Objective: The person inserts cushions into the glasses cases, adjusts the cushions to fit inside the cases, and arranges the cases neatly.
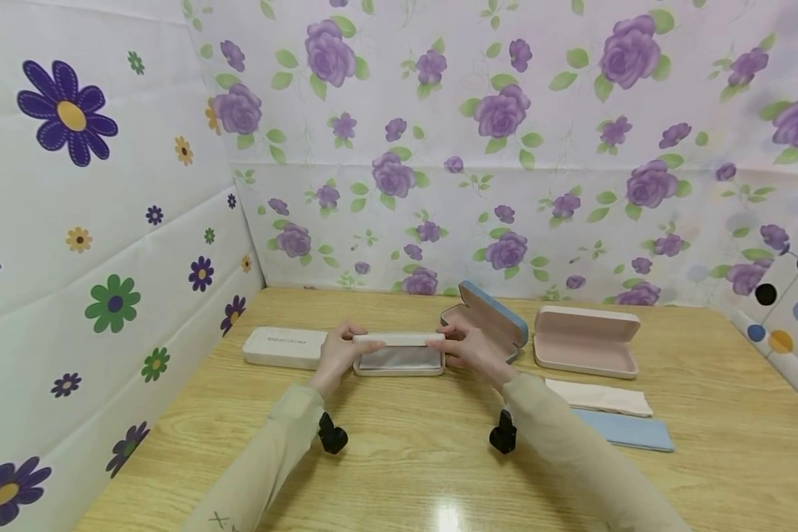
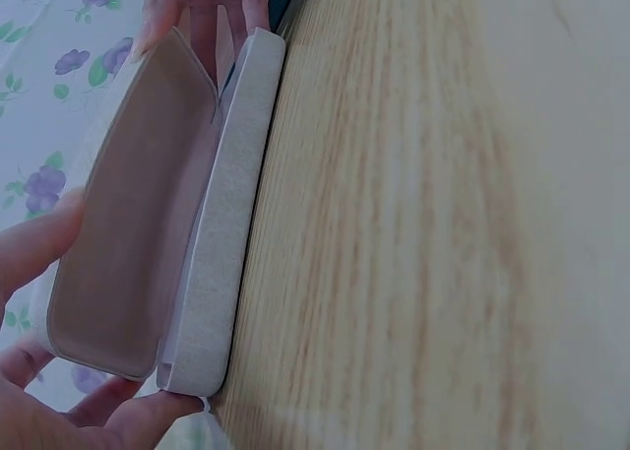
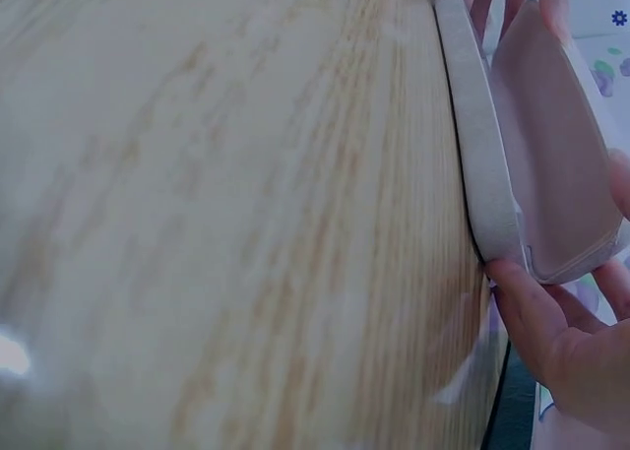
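Note:
A white glasses case [image 1: 399, 372] sits on the table in front of me with its lid [image 1: 399, 340] partly raised. Inside the base lies a folded grey cloth [image 1: 401, 359]. My left hand [image 1: 335, 353] grips the left end, its thumb on the lid. The right hand [image 1: 473, 349] holds the opposite end the same way. In the left wrist view the pinkish lining [image 2: 143, 204] shows between lid and base, with fingers at both ends. The right wrist view shows a fingertip [image 3: 507, 273] against the base's near corner.
Left of the hands lies a closed white glasses case [image 1: 282, 347] with lettering. Behind the right hand stands an open blue case [image 1: 495, 310], beside an open white case [image 1: 585, 343] lined in pink. A cream cloth [image 1: 601, 397] and a blue cloth [image 1: 628, 428] lie folded in front of them.

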### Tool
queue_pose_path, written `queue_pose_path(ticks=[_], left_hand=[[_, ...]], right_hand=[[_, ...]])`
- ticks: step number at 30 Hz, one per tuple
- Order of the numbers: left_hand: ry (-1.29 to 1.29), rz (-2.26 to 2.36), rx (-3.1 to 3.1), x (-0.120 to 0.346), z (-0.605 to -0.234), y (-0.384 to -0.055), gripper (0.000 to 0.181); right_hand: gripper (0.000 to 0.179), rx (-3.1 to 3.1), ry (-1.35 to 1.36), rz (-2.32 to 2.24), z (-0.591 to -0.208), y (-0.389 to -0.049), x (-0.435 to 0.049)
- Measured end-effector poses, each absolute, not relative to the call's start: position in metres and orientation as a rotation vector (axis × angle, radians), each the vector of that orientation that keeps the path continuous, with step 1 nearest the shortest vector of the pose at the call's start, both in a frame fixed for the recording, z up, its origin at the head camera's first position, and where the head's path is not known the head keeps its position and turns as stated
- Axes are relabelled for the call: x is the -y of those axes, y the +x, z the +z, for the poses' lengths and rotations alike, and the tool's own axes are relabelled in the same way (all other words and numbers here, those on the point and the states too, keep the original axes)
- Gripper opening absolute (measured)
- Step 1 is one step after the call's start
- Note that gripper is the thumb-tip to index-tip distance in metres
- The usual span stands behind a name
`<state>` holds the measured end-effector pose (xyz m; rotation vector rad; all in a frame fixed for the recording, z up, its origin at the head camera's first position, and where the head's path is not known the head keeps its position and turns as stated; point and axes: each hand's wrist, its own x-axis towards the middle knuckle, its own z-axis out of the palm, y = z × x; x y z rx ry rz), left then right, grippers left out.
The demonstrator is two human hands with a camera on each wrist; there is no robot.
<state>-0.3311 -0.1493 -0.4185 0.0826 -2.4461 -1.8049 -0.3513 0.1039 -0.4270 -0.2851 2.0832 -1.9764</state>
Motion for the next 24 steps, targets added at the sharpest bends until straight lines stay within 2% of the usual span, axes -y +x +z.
queue_pose_path(ticks=[7, 24], left_hand=[[0.104, -1.799, 2.429, 0.150, -0.423, -0.331, 0.045], [0.019, -1.603, 2.526, 0.149, -0.430, -0.323, 0.040]], right_hand=[[0.051, -2.075, -0.279, -1.995, -0.430, -0.350, -0.104], [0.039, -2.432, -0.316, -1.823, -0.439, -0.347, -0.100]])
